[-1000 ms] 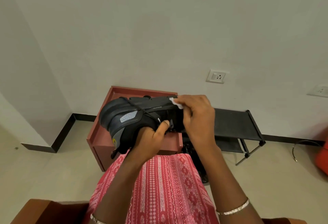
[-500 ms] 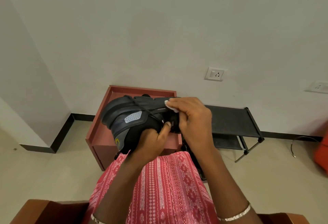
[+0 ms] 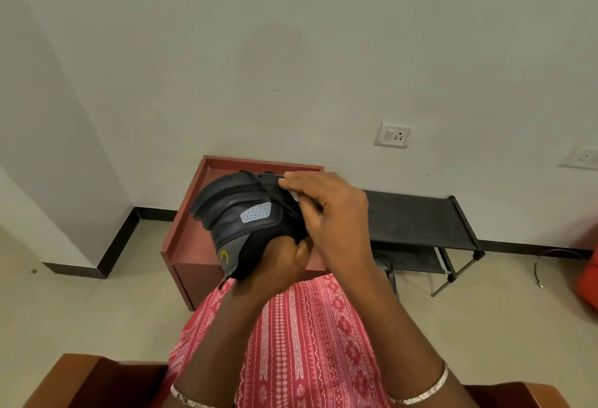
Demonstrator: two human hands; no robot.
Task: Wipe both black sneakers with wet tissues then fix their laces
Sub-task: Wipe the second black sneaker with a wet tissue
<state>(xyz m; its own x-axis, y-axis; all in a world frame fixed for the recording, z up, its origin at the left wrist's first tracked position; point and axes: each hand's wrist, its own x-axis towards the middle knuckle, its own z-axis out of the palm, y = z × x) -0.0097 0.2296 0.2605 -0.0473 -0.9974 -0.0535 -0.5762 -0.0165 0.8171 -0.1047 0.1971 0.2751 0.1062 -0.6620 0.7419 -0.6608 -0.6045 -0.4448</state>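
A black sneaker (image 3: 236,210) with a grey perforated patch and a yellow logo is held up above my lap, toe pointing left. My left hand (image 3: 281,262) grips it from underneath at the heel end. My right hand (image 3: 326,213) lies over the sneaker's upper near the laces and pinches a white wet tissue (image 3: 294,195), of which only a small edge shows under the fingers. A black lace runs across the upper. A second sneaker cannot be made out.
A red-brown low table (image 3: 194,246) stands against the wall behind the sneaker. A black folding shoe rack (image 3: 417,223) is to its right. A red object (image 3: 587,275) sits at the right edge. Wooden chair arms (image 3: 81,381) flank my lap.
My right hand has slid the tissue leftward along the sneaker's upper, toward the toe. The sneaker has tilted a little in my left hand.
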